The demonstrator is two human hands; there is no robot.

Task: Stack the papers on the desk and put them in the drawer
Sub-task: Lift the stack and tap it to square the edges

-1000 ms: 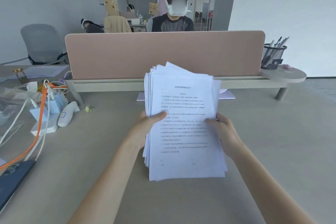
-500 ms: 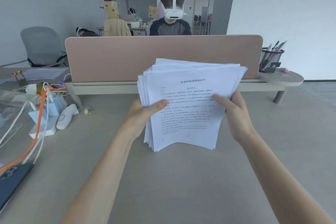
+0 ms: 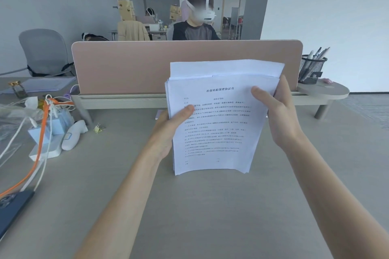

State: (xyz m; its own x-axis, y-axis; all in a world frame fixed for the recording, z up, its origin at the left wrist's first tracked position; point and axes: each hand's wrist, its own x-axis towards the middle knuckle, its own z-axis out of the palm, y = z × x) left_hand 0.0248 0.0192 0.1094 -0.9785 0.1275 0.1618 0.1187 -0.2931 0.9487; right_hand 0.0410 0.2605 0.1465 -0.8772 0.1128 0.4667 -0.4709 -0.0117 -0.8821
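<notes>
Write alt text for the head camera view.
Two bare hands, left hand and right hand, hold a thick stack of white printed papers upright, its bottom edge on the grey desk. Behind stands a pink desk divider.

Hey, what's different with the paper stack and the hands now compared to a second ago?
The paper stack has been tipped from lying back to standing upright, its bottom edge down near the desk. The right hand slid from the lower side edge up to the top right corner. The left hand stays on the left edge, thumb on the front page. The sheets still sit unevenly at the top. Nothing else on the desk moved.
</notes>
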